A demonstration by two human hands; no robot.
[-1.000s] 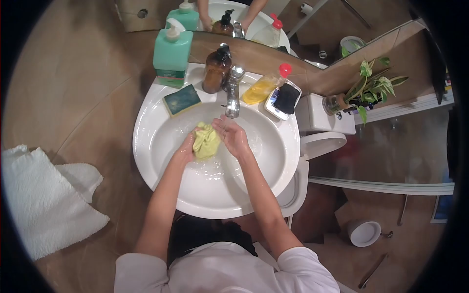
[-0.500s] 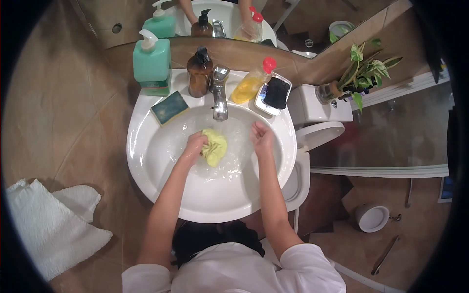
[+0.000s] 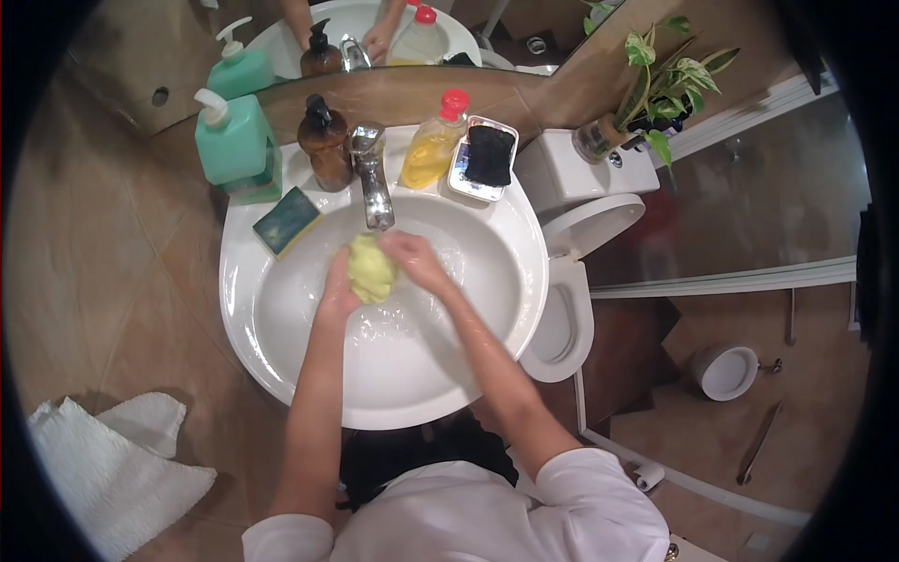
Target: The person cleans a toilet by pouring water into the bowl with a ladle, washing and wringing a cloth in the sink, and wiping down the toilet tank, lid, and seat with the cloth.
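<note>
A crumpled yellow cloth (image 3: 372, 271) is gripped in my left hand (image 3: 339, 281), over the wash basin (image 3: 403, 379) and just below the spout of the chrome tap (image 3: 374, 183). My right hand (image 3: 419, 260) is bent in at the cloth's upper right side, close under the spout. Motion blurs its fingers, so whether they grip the cloth or only lie against it is unclear. The basin's inside is wet, with water shining around the cloth.
Along the basin's back rim stand a green pump bottle (image 3: 234, 150), a brown pump bottle (image 3: 325, 150), a red-capped yellow soap bottle (image 3: 433, 145) and a tray with a black sponge (image 3: 489, 156). A green sponge (image 3: 287, 222) lies left. The toilet (image 3: 562, 323) stands right; a white towel (image 3: 122, 478) hangs left.
My right hand has swung in from the basin's right side to the cloth. My left hand has turned the cloth more upright under the tap. The whole view has shifted slightly.
</note>
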